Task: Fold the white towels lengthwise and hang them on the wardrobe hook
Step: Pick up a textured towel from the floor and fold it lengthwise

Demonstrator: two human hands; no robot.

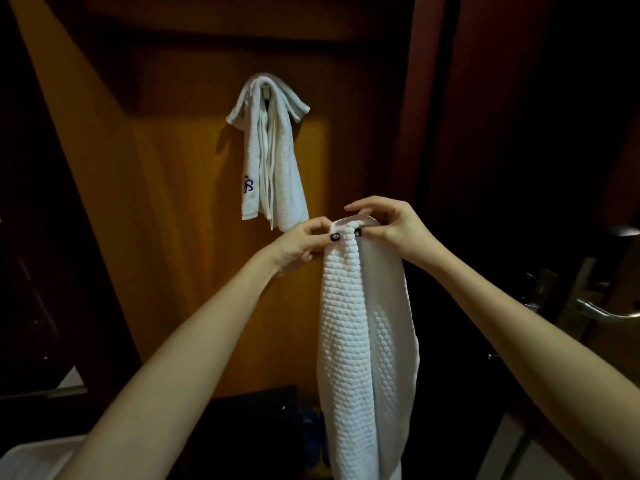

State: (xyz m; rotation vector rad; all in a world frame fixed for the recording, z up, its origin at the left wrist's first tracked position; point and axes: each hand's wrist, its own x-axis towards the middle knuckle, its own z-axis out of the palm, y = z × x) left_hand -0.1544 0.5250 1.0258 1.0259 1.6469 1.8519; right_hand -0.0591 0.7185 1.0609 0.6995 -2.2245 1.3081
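Here, a long white waffle-textured towel point(360, 323), folded into a narrow strip, hangs straight down in mid-air before an orange-brown wooden wardrobe panel point(166, 209). Both hands hold its top edge. The left hand point(298, 244) pinches the left corner, fingers curled and thumb in front. The right hand point(393, 228) pinches the right corner, fingers bent over the fold. Their thumbs, with dark painted nails, nearly meet. Higher up and to the left, a second white towel with a blue embroidered mark point(268, 150) drapes over a small hook point(266, 93) on the panel. A silver metal door handle point(602, 313) shows far right.
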